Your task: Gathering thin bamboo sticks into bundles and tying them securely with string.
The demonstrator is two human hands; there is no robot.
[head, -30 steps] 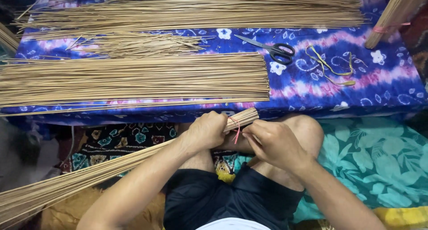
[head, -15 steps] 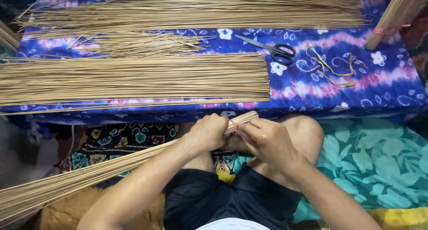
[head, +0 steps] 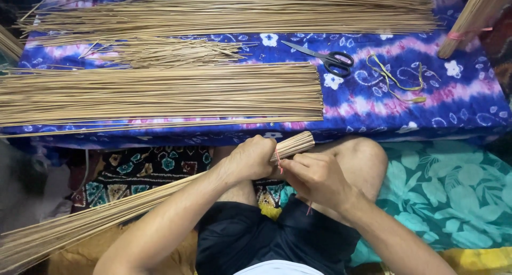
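The left hand (head: 250, 160) grips a bundle of sticks (head: 160, 200) tight; the right hand (head: 317, 179) pinches a pink band (head: 278, 163); scissors (head: 325, 57) lie at one o'clock.

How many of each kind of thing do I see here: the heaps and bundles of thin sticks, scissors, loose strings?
Loose heaps of sticks on the patterned cloth: 3, far heap, small heap, near heap
Tied or gripped stick bundles: 2, held bundle in the left hand, with the right hand at its red thread; corner bundle
Scissors: 1
Yellow strings: 1 tangle
Total: 7
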